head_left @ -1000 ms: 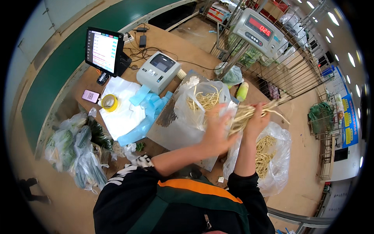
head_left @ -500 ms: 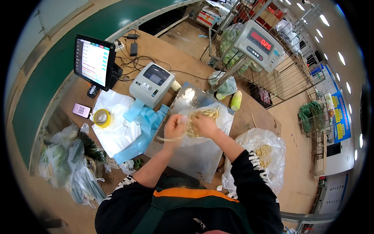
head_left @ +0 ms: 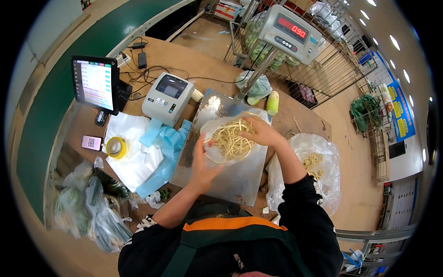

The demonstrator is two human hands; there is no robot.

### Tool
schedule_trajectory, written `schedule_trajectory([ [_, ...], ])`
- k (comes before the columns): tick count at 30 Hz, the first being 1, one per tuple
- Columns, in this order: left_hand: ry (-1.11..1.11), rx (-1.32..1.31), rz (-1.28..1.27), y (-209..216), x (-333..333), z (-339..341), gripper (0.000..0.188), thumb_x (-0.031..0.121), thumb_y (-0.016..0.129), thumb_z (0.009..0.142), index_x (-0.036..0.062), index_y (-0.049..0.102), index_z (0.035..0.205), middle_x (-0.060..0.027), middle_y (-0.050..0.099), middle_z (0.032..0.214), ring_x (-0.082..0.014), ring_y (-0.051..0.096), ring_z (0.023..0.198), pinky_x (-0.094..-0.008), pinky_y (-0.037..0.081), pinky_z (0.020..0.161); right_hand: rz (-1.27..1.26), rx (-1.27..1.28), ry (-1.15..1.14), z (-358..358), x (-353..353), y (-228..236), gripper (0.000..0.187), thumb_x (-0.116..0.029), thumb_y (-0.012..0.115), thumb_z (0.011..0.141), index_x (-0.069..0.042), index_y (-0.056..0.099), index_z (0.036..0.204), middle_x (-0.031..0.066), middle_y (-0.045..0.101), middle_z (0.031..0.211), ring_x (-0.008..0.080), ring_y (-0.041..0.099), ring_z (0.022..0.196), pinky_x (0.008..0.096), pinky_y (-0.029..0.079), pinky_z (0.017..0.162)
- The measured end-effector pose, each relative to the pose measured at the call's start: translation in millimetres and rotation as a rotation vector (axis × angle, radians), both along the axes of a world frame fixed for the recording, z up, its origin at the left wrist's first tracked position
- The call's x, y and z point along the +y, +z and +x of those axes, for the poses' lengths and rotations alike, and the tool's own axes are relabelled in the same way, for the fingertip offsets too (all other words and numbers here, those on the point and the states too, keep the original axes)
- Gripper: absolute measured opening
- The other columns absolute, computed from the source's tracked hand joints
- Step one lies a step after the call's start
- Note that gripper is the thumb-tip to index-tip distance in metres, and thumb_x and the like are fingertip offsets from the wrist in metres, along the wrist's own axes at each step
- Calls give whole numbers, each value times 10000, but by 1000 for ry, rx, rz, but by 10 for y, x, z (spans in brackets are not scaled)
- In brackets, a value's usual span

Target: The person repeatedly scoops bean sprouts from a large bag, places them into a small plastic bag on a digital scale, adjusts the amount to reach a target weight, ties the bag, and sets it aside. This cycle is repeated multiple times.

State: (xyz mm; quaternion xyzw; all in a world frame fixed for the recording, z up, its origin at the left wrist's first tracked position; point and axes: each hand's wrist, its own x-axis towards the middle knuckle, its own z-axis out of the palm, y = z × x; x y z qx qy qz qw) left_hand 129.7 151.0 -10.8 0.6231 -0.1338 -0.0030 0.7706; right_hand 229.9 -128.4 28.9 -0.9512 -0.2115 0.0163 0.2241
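Note:
A clear plastic bag point(head_left: 213, 127) full of thin, curled pale-yellow stalks point(head_left: 235, 142) is at the metal weighing plate point(head_left: 230, 187), its mouth facing up. My left hand point(head_left: 203, 161) grips the bag's left edge, with the thumb up and the fingers partly hidden by the plastic. From the right, my right hand point(head_left: 264, 133) curls its fingers over the stalks at the bag's rim. A second, larger clear bag point(head_left: 325, 187) with more yellow stalks point(head_left: 313, 162) stands to the right of the plate.
The scale's display point(head_left: 291, 33) stands on a post behind the plate, near a pale green vegetable point(head_left: 272, 103). Left are a label printer point(head_left: 168, 99), a monitor point(head_left: 94, 85), yellow tape point(head_left: 116, 147), a phone point(head_left: 92, 142), white bags point(head_left: 138, 171). Bagged vegetables point(head_left: 94, 203) lie lower left.
My hands have moved apart to opposite sides of the bag, which now bulges open with its stalks in plain sight. The display's red digits differ. The whole view has shifted slightly.

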Motion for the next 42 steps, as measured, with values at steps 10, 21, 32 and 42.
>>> schedule_trajectory([
  [10,112,360,-319,-620,315,-308,661,-28,471,813,29,387,1465,-158,495,1332,-266,537,1223,-404,474,1018,336,-527,-649,-701,-266,0,231,-125,760,868,12,604,970,119,621,940,253,624,849,351,512,759],
  [21,-73,627,-182,-619,128,-401,218,74,651,979,4,623,1184,-91,669,956,-171,670,790,-303,567,762,224,-476,213,-1008,492,287,518,-106,781,763,-11,575,1228,152,611,1071,340,615,928,390,513,819],
  [32,903,-442,565,-120,-253,255,530,179,829,809,-15,530,1202,-110,566,1014,-240,548,868,-370,470,832,92,-147,-337,-476,472,-645,138,-123,654,875,-45,738,951,131,715,858,343,702,830,428,546,731],
  [42,-67,555,-566,-218,-139,385,58,169,584,989,116,603,975,-2,659,907,-105,601,837,-304,497,780,-684,139,34,-356,1041,-850,164,-208,676,837,-125,794,915,76,760,922,259,742,867,381,577,726],
])
